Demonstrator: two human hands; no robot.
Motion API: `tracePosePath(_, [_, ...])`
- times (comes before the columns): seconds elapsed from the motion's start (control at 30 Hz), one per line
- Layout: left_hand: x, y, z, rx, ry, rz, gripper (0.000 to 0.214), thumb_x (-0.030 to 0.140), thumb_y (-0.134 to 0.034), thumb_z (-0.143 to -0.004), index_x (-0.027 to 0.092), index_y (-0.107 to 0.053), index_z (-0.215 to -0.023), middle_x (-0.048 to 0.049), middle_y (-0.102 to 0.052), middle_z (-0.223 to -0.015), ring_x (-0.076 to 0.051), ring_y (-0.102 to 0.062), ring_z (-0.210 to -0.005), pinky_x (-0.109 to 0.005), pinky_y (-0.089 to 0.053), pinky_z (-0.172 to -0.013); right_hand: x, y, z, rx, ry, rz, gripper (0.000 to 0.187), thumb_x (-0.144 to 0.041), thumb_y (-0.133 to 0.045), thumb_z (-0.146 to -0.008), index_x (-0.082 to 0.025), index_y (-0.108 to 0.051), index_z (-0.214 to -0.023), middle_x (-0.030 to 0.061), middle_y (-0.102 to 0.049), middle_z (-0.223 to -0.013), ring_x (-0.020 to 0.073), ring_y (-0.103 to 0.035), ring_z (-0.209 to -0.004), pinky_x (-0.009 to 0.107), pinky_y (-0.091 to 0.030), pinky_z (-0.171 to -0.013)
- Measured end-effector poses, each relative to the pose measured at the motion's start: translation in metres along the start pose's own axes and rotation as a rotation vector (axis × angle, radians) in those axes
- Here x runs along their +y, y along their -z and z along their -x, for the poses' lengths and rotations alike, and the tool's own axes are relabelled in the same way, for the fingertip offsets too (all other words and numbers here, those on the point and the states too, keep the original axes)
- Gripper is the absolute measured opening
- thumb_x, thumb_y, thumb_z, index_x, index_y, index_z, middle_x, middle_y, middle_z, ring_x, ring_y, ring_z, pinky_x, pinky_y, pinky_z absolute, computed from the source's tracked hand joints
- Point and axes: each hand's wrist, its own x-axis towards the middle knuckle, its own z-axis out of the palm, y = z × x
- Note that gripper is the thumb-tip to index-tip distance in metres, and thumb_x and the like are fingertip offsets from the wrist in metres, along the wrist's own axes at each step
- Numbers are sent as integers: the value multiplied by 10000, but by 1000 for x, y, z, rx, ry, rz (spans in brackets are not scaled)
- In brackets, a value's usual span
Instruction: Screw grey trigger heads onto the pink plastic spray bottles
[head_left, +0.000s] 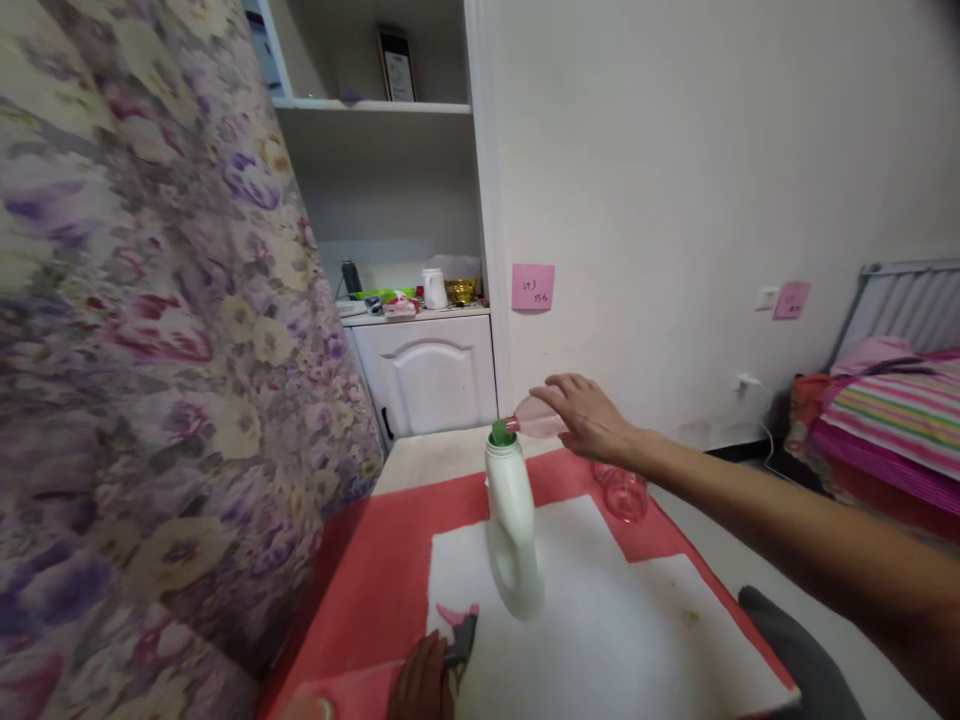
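My right hand (pixel 592 418) holds a clear pink plastic bottle (pixel 624 490) tipped on its side, its neck touching the green mouth of a white jug (pixel 512 520). The jug has a handle and stands upright on a white sheet (pixel 600 620). My left hand (pixel 424 680) shows only partly at the bottom edge. It rests beside a pink and grey spray trigger head (pixel 459 628) lying on the sheet; I cannot tell whether it grips it.
A red table (pixel 375 560) carries the white sheet. A flowered curtain (pixel 135 350) hangs close on the left. Behind stand a white cabinet (pixel 427 370) with small items and shelves. A bed with striped bedding (pixel 892 420) is at right. A dark object (pixel 795 650) lies at the table's near right corner.
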Motion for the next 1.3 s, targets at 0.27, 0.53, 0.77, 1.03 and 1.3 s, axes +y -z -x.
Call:
tracePosePath(0.27, [10,10,-6,-90,135,56,322,187,-397,-896,153,-611,-1133,-119,-757,-1097,-234,-719,-1001,-402,-615,-852,-29,-114,190,106,-446,-655,679,-333,-671,-731,-270,-372,-1337,136,-638,-1220,327,-674,-1063,480,-571,-824])
tracePosePath(0.53, [15,19,-11,-208,203,66,365,144,-395,-886,140,-597,-1190,-125,-717,-1188,-239,-673,-1095,-431,-566,-948,-108,-181,268,161,-635,-1135,740,-435,-699,-725,-309,-385,-1384,97,-526,-1423,316,-465,-1356,506,-350,-1140])
tracePosePath(0.77, [29,38,-28,-389,291,1,468,-2,-320,-870,134,-587,-1229,-118,-677,-1252,-211,-635,-1151,-380,-522,-995,-110,-188,271,215,-587,-1060,768,-234,-691,-667,-337,-410,-1374,65,-542,-1370,327,-500,-1310,504,-381,-1126])
tracePosePath(1.03, [36,61,-58,-439,275,27,455,17,-372,-834,159,-628,-1183,-93,-701,-1175,-202,-657,-1089,-339,-531,-960,-110,-193,268,243,-590,-1046,762,-189,-682,-642,-337,-433,-1347,54,-575,-1325,335,-535,-1273,493,-428,-1097])
tracePosePath(1.3, [46,94,-74,-333,293,133,496,5,-318,-832,172,-551,-1236,-107,-645,-1260,-202,-611,-1179,-368,-525,-991,-111,-196,267,273,-593,-1101,767,-198,-675,-615,-291,-445,-1341,77,-579,-1302,338,-546,-1255,478,-433,-1085])
